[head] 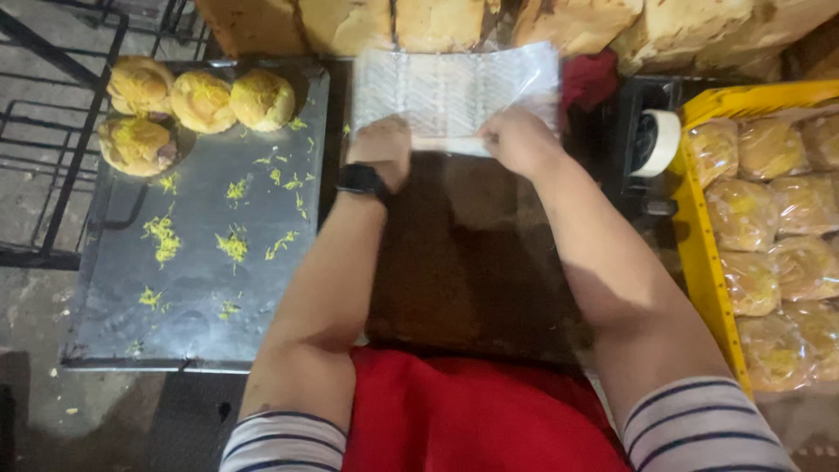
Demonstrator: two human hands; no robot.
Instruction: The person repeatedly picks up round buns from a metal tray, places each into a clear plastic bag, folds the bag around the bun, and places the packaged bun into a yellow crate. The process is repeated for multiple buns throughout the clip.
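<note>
Red apron (472,411) nearest, both hands, L (381,149) & R (519,140), pinching clear plastic bag (454,87) edge, buns (201,100) nearby.

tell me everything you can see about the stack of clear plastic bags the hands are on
The stack of clear plastic bags is thin, glossy and see-through, with a faint ribbed pattern. It lies flat at the far end of the dark brown table, just below the big loaves. Its near edge is pinched by the left hand and the right hand, lifting slightly there.
</note>
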